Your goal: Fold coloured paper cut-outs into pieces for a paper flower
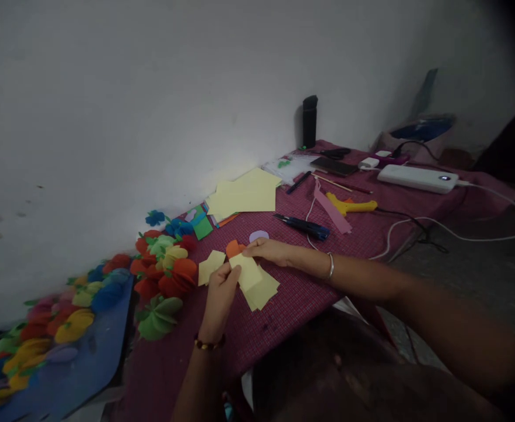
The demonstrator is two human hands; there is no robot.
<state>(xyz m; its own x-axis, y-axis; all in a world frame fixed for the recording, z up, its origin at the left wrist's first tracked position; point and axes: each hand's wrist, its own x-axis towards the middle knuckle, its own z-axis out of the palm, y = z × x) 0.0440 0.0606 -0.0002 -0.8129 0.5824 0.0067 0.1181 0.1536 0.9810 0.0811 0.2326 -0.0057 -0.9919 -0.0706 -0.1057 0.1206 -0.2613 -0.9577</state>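
Between both hands is a small pale yellow paper square (247, 273). My left hand (221, 293) pinches its left edge between thumb and fingers. My right hand (269, 252) is closed on its upper right corner. Under it on the table lie more pale yellow paper pieces (263, 290). Another little pile of yellow paper (211, 265) lies just left, partly behind my left hand. An orange paper piece (234, 248) shows beyond the fingers, and a lilac paper circle (258, 235) lies past my right hand.
Colourful folded-paper pumpkins (169, 272) crowd the table's left, with more on a blue board (108, 328). Large yellow sheets (246, 196) lie by the wall. A box cutter (303, 226), pink paper strip (333, 208), yellow glue gun (354, 206) and white power bank (418, 178) with cables lie right.
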